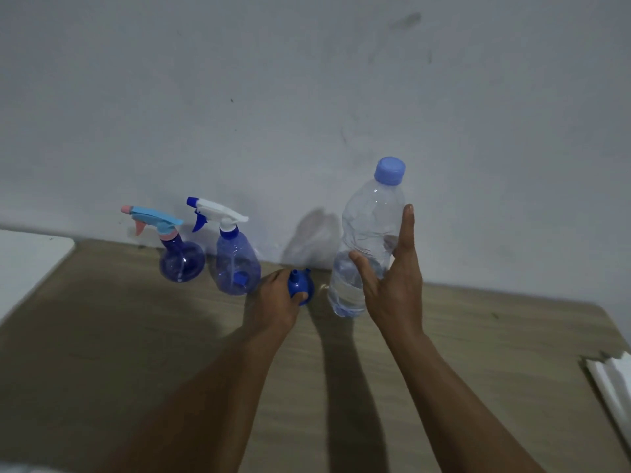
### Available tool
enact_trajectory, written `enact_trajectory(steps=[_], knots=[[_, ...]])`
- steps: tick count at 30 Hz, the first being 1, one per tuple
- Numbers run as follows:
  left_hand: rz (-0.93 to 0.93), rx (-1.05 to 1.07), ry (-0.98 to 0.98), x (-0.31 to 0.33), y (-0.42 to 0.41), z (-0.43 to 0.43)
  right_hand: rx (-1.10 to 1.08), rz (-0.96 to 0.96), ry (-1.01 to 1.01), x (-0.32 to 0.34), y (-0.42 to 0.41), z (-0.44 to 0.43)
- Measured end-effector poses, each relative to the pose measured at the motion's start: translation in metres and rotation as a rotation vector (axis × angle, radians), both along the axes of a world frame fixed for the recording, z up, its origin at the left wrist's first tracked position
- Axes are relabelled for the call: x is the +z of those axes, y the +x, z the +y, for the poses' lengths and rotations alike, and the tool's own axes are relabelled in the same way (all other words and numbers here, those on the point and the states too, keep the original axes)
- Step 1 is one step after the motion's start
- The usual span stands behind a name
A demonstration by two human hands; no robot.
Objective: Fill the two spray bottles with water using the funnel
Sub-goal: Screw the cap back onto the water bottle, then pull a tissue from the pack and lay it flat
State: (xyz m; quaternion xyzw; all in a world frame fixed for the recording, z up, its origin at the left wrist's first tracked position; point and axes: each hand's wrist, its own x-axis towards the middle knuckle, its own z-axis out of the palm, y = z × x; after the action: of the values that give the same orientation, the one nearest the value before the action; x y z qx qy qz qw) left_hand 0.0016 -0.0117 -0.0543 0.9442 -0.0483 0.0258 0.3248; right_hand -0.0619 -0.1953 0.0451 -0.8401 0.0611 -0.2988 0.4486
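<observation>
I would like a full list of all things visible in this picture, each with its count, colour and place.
round spray bottle: 1, blue body, light blue and pink trigger, on the table by the wall, leftmost
tall spray bottle: 1, blue body, white and blue trigger, right of the round one
funnel: 1, blue, spout up, between tall spray bottle and water bottle
water bottle: 1, clear, blue cap on, upright, partly filled, right of the funnel
table: 1, wood brown
wall: 1, pale grey, behind
left white object: 1, view's left edge
right white object: 1, view's right edge
left hand: 1, grips the funnel
right hand: 1, fingers straight, against the water bottle
</observation>
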Motion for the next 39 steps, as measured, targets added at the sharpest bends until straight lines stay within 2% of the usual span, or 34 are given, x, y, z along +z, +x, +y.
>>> enact_trajectory(steps=[7, 12, 16, 18, 21, 29, 34, 39], knots=[[0.037, 0.012, -0.009, -0.01, 0.015, -0.006, 0.029, 0.059, 0.025, 0.004, 0.015, 0.0], [0.068, 0.054, 0.027, 0.005, 0.002, -0.004, 0.04, 0.144, 0.043, 0.014, 0.005, 0.002], [-0.139, 0.073, 0.031, 0.024, -0.029, -0.002, -0.05, 0.199, 0.009, 0.027, -0.021, 0.005], [-0.109, -0.024, -0.109, 0.034, -0.047, -0.008, -0.142, 0.213, -0.025, 0.026, -0.037, 0.002], [-0.067, -0.326, -0.202, 0.046, -0.064, -0.029, -0.291, 0.255, -0.102, 0.024, -0.063, -0.01], [-0.057, -0.86, 0.04, 0.112, -0.077, -0.13, -0.508, 0.608, -0.229, 0.038, -0.154, -0.07], [-0.101, -1.05, 0.183, 0.137, -0.101, -0.212, -0.646, 0.753, -0.206, 0.046, -0.213, -0.132], [-0.117, -1.155, 0.266, 0.127, -0.12, -0.302, -0.767, 0.845, -0.161, 0.035, -0.253, -0.208]])
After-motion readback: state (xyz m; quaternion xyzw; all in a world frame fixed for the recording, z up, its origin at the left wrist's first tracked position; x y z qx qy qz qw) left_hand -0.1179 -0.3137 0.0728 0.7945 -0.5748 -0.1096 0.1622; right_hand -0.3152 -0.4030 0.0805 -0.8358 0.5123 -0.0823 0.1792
